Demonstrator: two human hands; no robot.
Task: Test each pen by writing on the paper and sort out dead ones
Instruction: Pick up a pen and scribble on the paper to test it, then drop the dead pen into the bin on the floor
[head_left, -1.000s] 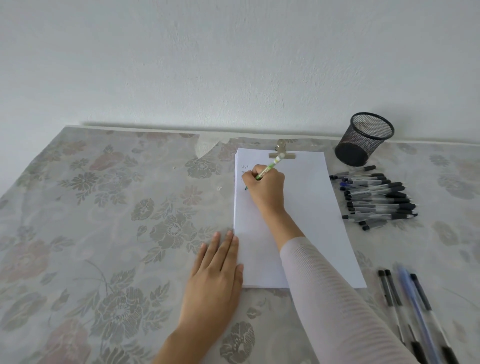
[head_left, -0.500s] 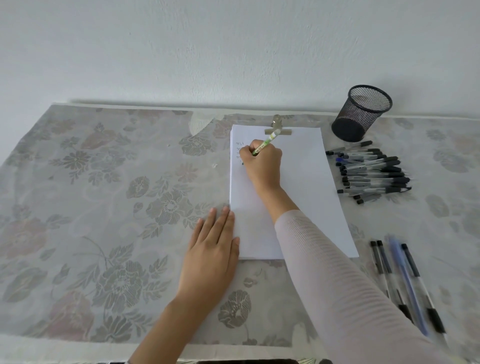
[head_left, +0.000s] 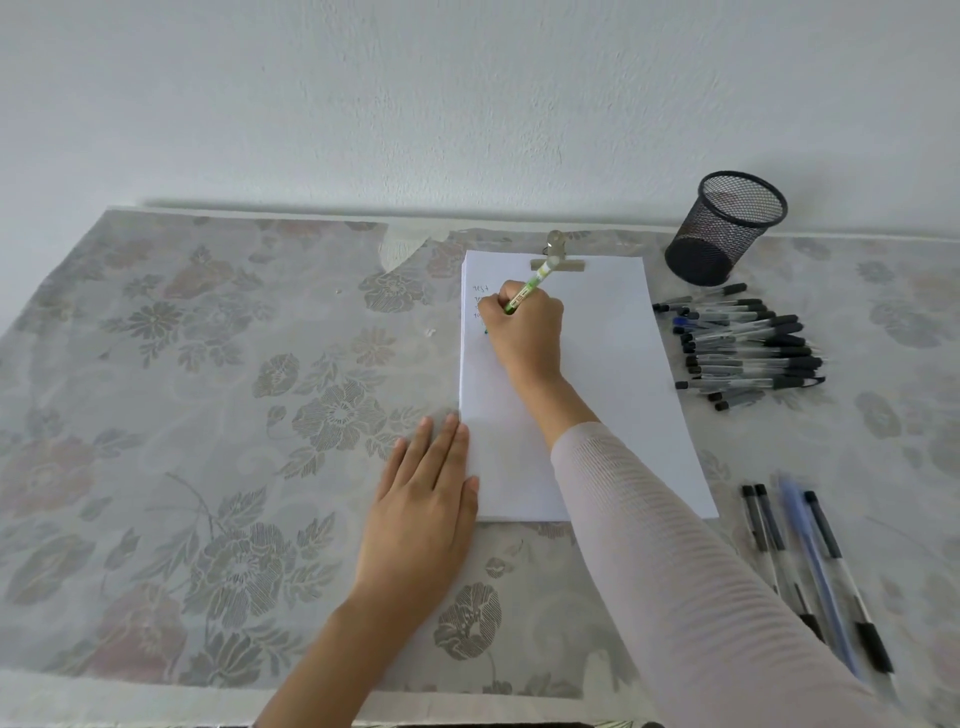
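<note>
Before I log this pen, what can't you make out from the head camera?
Head view: any mark from the green pen, covered by the right hand.
Head view: writing on the paper, too small, partly covered by that hand.
Head view: count of the piled pens, overlapping and too small.
Head view: four near pens, blurred.

The right hand (head_left: 527, 332) grips a green pen (head_left: 529, 289) on the paper (head_left: 613, 395); the left hand (head_left: 423, 512) lies flat beside it.
</note>
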